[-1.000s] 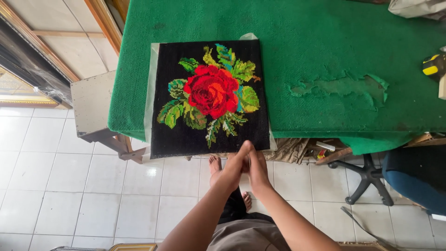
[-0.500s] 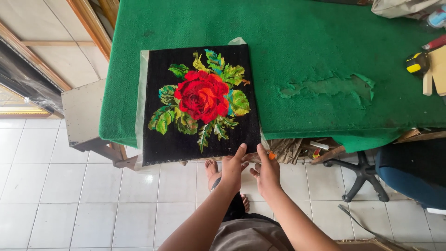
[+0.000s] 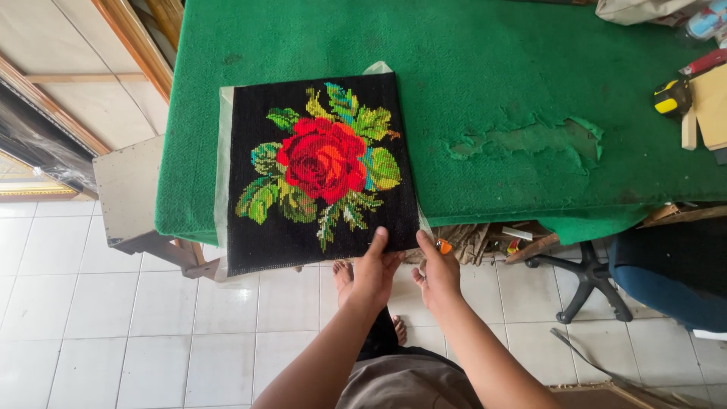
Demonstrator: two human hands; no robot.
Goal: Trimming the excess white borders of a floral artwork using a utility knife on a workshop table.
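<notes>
A black needlework panel (image 3: 318, 174) with a red rose and green leaves is laid flat on the green table cover (image 3: 485, 91), its near edge hanging slightly over the table's front. A pale backing cloth is seen along its left side and at the top right corner.

The near right edge of the panel is touched by the left hand (image 3: 375, 273) – fingers together, the thumb raised onto the black cloth. The right hand (image 3: 438, 274) is held just beside the panel's lower right corner, its fingers curled around a small orange thing (image 3: 444, 246); what that thing is cannot be told.

To the right of the panel a torn patch (image 3: 530, 140) is seen in the cover, where a lighter layer shows through. At the far right edge of the table a yellow and black tape measure (image 3: 671, 97) lies beside a pale wooden board (image 3: 712, 106); no label can be made out on either.

Under the table front, scraps of wood and paper (image 3: 473, 238) are stacked – and an office chair (image 3: 651, 273) with a blue seat stands on the white floor tiles (image 3: 91, 326). Wooden frames (image 3: 129, 45) lean at the upper left.
</notes>
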